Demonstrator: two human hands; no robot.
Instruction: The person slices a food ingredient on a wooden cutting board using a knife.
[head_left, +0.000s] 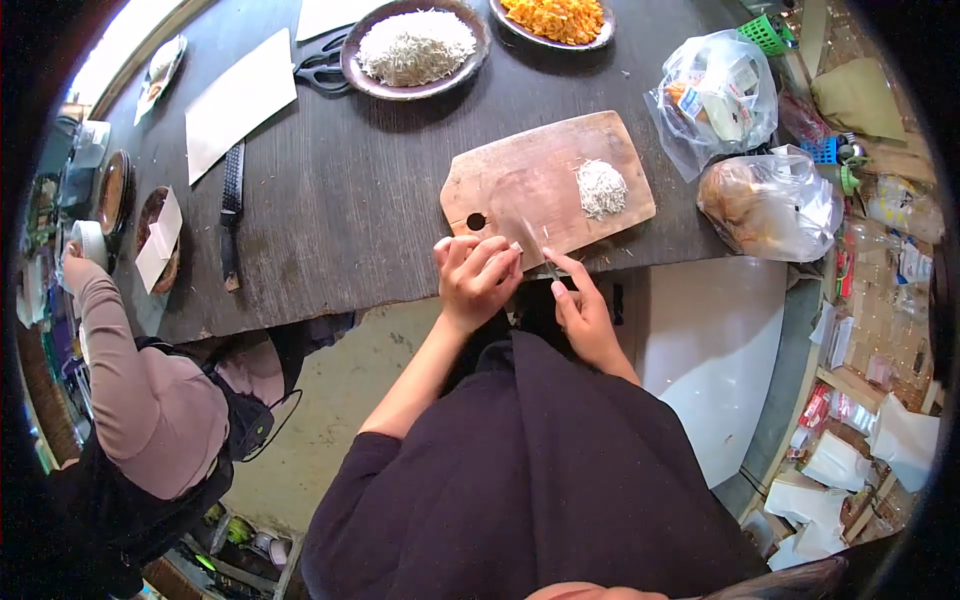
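A wooden cutting board (520, 160) lies near the table's front edge, with a small heap of fine white shreds (602, 190) toward its right end. Over the board's front edge, my left hand (478, 283) is closed with its fingers curled; a tiny pale bit shows at the fingertips, too small to name. Beside it, my right hand (588, 318) grips a knife (549, 264) by its handle, index finger stretched along it. The thin blade points toward the board and is partly blurred.
Behind the board stand a plate of white shreds (415, 48) and a plate of orange pieces (560, 18). Plastic bags (770, 205) sit at right. A black-handled grater-like tool (231, 215) and pale sheets (240, 105) lie left. Another person's sleeve (120, 360) reaches in at far left.
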